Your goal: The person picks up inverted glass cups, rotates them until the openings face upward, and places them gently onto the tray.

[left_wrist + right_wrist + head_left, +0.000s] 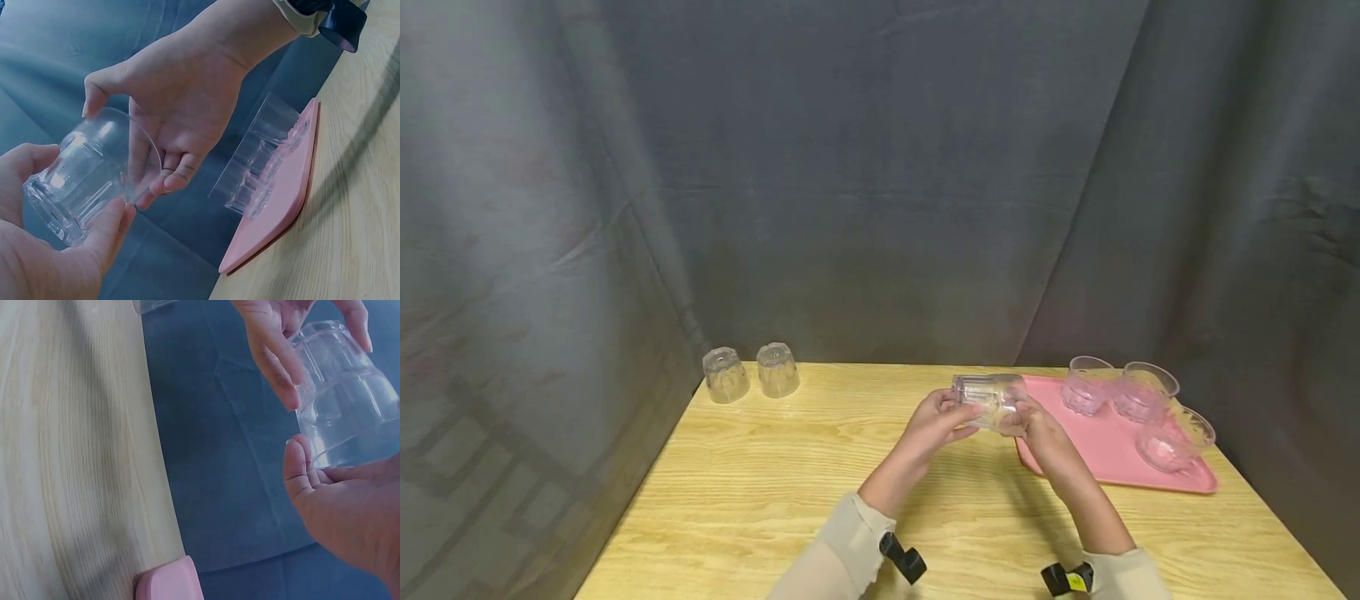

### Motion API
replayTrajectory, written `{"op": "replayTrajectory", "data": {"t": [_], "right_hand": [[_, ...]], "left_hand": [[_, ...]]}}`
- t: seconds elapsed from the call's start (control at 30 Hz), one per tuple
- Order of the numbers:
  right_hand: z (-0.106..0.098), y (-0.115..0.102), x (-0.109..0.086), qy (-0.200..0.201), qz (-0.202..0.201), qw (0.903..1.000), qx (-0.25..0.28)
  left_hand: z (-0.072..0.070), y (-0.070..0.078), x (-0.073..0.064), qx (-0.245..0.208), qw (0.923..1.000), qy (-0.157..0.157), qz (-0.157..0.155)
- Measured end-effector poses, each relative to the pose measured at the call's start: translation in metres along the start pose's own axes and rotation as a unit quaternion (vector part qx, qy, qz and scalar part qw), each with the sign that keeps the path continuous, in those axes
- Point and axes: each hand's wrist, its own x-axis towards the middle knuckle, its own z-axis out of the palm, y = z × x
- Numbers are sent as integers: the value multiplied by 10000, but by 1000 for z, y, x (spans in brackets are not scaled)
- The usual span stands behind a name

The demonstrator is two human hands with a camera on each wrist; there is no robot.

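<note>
1. Between the left hand and the right hand, the cup lies on its side in the air above the table, narrow base towards nine o'clock, wide mouth towards three.
2. Thumb and fingers of the left hand clamp round the base end. That looks the sturdier hold, so let it bear most of the weight.
3. Thumb and fingers of the right hand are curled on the mouth end, at the rim. Press lightly: the wall looks thinner here, and a hard squeeze could make it slip.
4. Clear sides look smooth, so any turn is best made slowly, one hand firm before the other loosens.
5. At six o'clock, each wrist carries a black mount; spread the wrists so the pair cannot knock.
6. Towards four o'clock, just beside the right hand, is the tray; mind its raised edge with the forearm.
7. Towards three, three cups stand close together on it, mouths up; avoid wide swings that way.
8. Out at nine, well apart, two upturned glasses stand near the curtain, safely out of reach.
</note>
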Motion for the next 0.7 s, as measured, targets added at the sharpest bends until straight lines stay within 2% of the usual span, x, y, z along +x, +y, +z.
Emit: {"op": "replayTrajectory", "data": {"t": [0.2,0.4,0.53,0.7], "right_hand": [[-11,4,-4,-38,-130,9998,162],[-17,7,-6,412,-319,9986,79],[-21,8,-7,656,-212,9976,20],[-30,7,-7,768,198,9962,-351]], "left_hand": [[8,-4,6,-86,9999,-132,-32],[16,-11,14,-305,9992,-273,-48],[20,-14,17,-418,9985,-351,-53],[26,-16,22,-472,9980,-404,-140]]}}
